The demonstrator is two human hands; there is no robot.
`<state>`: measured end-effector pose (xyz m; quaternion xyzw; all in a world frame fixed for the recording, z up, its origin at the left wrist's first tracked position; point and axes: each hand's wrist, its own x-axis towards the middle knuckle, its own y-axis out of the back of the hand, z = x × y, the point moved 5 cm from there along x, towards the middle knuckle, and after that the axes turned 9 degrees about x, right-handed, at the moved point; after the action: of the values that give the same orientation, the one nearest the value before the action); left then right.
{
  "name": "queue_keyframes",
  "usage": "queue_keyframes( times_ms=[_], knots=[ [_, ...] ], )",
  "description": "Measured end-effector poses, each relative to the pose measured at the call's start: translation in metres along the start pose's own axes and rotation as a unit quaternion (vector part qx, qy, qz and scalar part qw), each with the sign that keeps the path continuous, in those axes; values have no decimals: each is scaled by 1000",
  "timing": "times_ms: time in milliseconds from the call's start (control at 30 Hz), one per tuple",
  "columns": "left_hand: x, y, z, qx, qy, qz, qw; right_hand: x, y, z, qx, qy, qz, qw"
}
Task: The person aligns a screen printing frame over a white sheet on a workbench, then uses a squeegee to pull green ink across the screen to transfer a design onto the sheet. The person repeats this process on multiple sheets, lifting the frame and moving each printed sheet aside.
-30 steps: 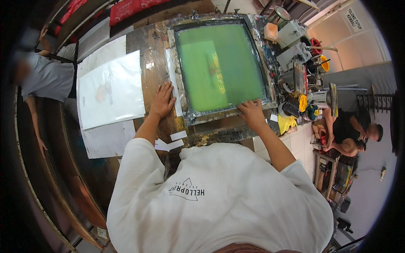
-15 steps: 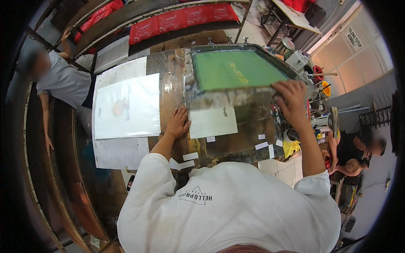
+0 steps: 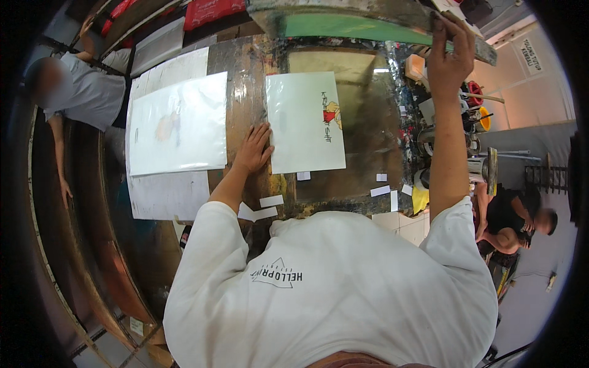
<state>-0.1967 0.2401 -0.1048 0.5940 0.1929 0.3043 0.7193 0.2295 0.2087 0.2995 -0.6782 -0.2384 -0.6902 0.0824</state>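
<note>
In the head view, the right hand (image 3: 451,58) grips the near edge of the frame (image 3: 362,9), fingers bent over it. The frame is a rough, paint-crusted surround with smooth green mesh (image 3: 350,29), tilted up over the far side of the desk (image 3: 244,73). The left hand (image 3: 256,149) grasps nothing and lies palm down, fingers stretched, at the left edge of a sheet (image 3: 300,135).

The sheet is pale, flat and rectangular, with dark lettering and a red and yellow drawing at its right edge. It lies partly over a glossy brown board (image 3: 371,153). The desk is scuffed wood, blotched with dried paint.

Small white slips (image 3: 380,191) lie near the board's lower edge. To the left is a shiny, wrinkled white packet (image 3: 184,132); to the right, a red pot (image 3: 475,92), a yellow pot (image 3: 485,119) and a yellow cloth (image 3: 420,199). One co-worker (image 3: 95,86) stands at left, another (image 3: 512,208) sits at right.

The picture's upper edge crops the frame, and most of its mesh is out of sight. The right forearm covers some of the containers. Whether the left fingertips touch the sheet is unclear.
</note>
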Motion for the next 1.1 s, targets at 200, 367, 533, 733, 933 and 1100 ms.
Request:
queue_keyframes(
  times_ms=[200, 367, 533, 733, 933, 1100],
  knots=[
    [1, -8, -4, -9, 0, -2, 1000, 15, -1, -14, -35, -60, -32, 997],
    [-1, -11, -7, 1, 4, -15, 1000, 18, -8, -12, 4, -78, -25, 997],
    [2, -7, -6, 6, 7, -28, 1000, 19, -9, -9, 8, -64, -28, 998],
    [5, -10, -6, 6, 5, -20, 1000, 21, -12, 3, 12, -51, -20, 998],
    [3, -8, -5, 9, 10, -25, 1000, 22, -14, 7, 47, -55, -45, 996],
    [4, -3, -3, -3, 8, -11, 1000, 23, -15, 8, 40, -20, -42, 998]
  ],
)
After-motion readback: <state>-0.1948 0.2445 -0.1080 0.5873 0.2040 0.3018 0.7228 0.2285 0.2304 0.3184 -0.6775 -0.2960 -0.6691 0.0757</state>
